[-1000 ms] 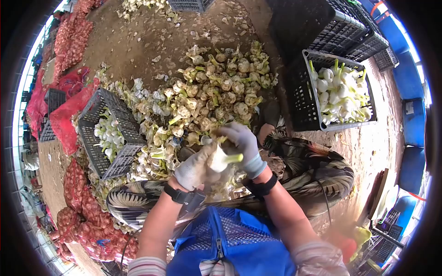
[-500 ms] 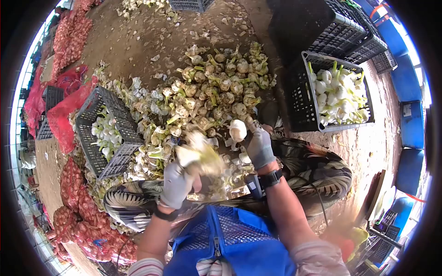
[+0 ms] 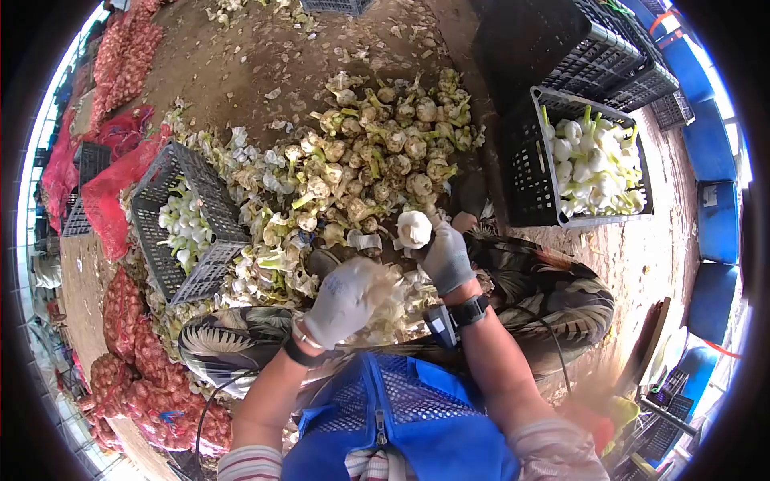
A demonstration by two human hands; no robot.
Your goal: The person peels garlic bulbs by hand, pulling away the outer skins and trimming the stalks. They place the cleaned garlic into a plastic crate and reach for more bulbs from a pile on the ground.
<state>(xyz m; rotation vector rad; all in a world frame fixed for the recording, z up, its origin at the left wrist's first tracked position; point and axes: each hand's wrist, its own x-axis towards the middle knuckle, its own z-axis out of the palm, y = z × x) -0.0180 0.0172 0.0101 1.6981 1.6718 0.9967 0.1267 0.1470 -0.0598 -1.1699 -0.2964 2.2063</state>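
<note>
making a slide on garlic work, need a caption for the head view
Gloved right hand holds a white garlic bulb near a heap of browner bulbs; crates of white bulbs flank it.

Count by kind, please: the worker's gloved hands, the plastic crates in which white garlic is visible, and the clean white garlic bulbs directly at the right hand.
Gloved hands: 2
Plastic crates with white garlic visible inside: 2
Clean white garlic bulb at the right hand: 1
Total: 5
</note>
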